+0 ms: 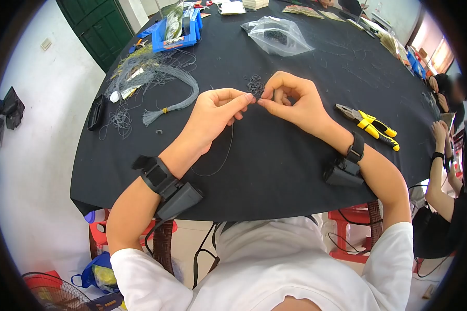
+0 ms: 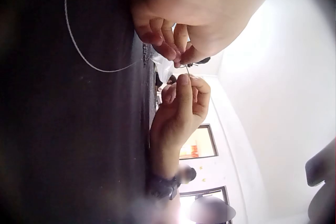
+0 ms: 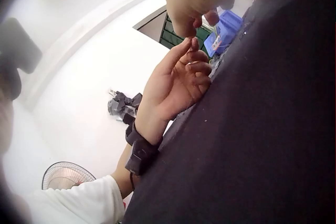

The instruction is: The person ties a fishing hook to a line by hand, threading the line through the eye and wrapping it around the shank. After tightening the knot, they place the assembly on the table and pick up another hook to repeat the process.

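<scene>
Both hands are up over the table [image 1: 296, 179], fingertips almost meeting — and here's the thing that matters: a thin strand [image 2: 107, 71], caught at the join. The left hand [image 1: 213, 111] pinches it between thumb and forefinger; the right hand [image 1: 298, 101] pinches too, just beside it on the right. In the left wrist view a short bit crosses the little gap from one pinch to the other, so in the scene it seems to run left to right. Exactly where it ends among the fingertips, I can't tell.

The long loose part sits below the left hand, bowing toward the near edge and then left, so the left is the nearer hand to that curve. A dark tangle [image 1: 254, 83] lies just beyond the fingertips, on the far side. Over to the right, beside the right forearm — the pliers [image 1: 371, 127], jaws pointing far left.

Now the containers: far left, a blue tray [image 1: 163, 45] with a clear packet [image 1: 174, 26] in it. Far centre, a clear bag [image 1: 290, 46], what looks like dark strands inside. Left, a black case [image 1: 96, 112], its inside too dark to read.
</scene>
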The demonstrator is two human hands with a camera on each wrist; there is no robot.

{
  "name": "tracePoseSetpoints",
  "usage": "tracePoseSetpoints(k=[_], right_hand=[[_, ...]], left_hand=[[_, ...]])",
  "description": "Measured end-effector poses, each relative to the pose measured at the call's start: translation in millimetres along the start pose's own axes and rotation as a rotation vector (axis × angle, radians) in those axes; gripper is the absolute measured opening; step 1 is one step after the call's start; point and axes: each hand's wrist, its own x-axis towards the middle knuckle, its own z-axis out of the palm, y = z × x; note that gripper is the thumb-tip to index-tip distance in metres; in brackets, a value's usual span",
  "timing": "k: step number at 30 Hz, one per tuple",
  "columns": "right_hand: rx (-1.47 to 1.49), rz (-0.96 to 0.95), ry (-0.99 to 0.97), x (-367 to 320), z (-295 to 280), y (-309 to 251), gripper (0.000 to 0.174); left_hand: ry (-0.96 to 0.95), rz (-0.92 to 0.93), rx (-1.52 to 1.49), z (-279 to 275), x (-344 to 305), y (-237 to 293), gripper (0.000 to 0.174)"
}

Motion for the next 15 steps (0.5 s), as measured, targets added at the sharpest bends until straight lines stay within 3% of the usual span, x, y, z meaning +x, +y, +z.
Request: tracePoseSetpoints(k=[6, 15], right_hand=[[-0.265, -0.223, -0.038, 1.4, 0.7, -4.0, 0.012], [-0.274, -0.284, -0.112, 0.3, -0.9, -5.6, 0.012]], left_hand=[[0.001, 0.009, 0.047, -0.5, 0.6, -1.5, 0.021], [-0.032, 0.064, 0.065, 0.5, -0.4, -2.1, 0.02]])
